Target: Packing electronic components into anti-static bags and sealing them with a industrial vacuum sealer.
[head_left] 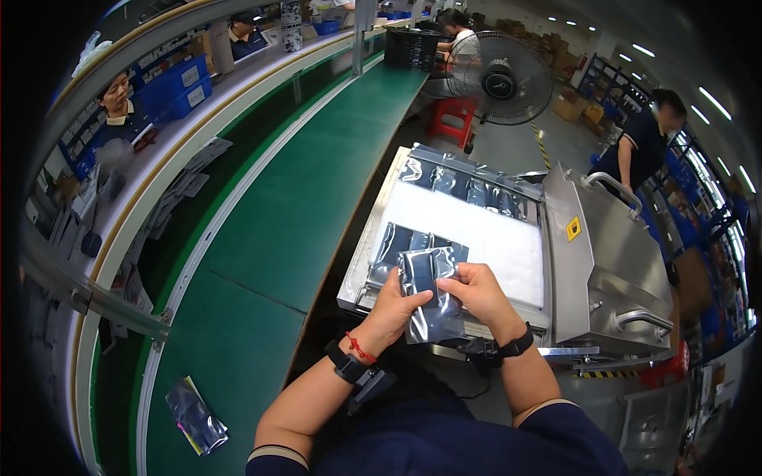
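Between my two hands is a shiny, dark silver antistatic bag [423, 270], held above the near edge of a vacuum sealing machine's bed. My left hand [389, 308] pinches its left side, thumb across the front. On the right edge, my right hand [478, 292] grips it with thumb and fingers. Something flat and dark seems to be inside, but I cannot make out what. Similar bags [390, 240] lie on the near part of the white bed [468, 218], partly hidden by the held one. Along the far edge lies a row of several more bags [444, 181].
The machine's steel lid [607, 262] with handles stands open on the right. To the left runs a green conveyor belt [294, 206], with another silver bag [197, 416] near me. A large fan [500, 79] and a red stool [454, 117] stand beyond. Co-workers are across the line and at right.
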{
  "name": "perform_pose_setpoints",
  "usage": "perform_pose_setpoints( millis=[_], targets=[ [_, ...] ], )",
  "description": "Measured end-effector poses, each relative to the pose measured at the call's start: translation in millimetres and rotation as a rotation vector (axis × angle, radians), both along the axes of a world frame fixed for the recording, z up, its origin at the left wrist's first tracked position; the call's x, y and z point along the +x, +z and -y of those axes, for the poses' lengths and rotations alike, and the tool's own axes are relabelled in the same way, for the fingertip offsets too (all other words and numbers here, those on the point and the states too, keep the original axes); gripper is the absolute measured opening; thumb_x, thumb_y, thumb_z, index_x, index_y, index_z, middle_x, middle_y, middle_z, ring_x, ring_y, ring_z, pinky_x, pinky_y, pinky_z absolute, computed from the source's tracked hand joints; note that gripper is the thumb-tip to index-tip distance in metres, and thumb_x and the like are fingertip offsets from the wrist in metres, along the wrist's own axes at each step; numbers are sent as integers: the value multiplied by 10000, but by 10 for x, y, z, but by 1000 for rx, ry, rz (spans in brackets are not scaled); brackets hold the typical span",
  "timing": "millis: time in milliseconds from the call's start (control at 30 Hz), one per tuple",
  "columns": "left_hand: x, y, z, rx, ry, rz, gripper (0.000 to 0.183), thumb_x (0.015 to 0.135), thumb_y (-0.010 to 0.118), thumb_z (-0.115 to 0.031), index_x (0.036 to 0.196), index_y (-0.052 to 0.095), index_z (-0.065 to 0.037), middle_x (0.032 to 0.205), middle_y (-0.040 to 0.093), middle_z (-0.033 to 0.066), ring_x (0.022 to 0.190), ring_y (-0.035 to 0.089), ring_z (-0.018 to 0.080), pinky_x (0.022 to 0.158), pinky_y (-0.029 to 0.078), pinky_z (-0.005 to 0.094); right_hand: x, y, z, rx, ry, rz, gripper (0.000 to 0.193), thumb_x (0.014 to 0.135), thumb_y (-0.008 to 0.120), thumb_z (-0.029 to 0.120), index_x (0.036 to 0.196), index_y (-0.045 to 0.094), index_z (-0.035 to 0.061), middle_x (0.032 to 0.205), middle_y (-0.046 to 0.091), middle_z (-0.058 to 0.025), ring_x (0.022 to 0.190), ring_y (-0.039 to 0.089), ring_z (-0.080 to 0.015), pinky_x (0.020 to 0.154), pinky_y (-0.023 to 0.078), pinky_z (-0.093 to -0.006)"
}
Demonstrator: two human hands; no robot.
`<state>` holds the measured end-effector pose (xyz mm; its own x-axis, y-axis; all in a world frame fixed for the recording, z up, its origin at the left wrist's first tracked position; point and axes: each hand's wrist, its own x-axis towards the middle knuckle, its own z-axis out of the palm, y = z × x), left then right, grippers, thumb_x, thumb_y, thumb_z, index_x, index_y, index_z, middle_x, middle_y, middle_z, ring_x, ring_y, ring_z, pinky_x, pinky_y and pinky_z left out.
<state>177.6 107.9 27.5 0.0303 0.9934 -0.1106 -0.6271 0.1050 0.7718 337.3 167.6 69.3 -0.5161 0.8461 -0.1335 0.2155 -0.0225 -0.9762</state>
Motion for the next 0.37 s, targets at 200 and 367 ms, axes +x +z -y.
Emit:
perform_pose_setpoints(
  millis=[200, 367],
  targets=[
    [57, -45, 73, 427, 196, -1099, 566, 797, 652, -81, 1287, 371, -35, 1095, 566, 163, 982, 590, 277, 874, 462, 378, 373, 114, -270, 289, -298, 166, 48, 821, 595, 27, 826, 617, -16, 674, 599, 10, 551, 490, -26, 464, 363, -195],
    [141, -198, 135, 662, 2, -1748, 569, 803, 660, -281, 1267, 419, -59, 1245, 478, 173, 1251, 388, 310, 1026, 224, 590, 587, -156, -576, 223, -364, 98, 86, 821, 593, 60, 877, 607, -5, 664, 622, -73, 562, 559, -97, 483, 418, -253]
  ],
)
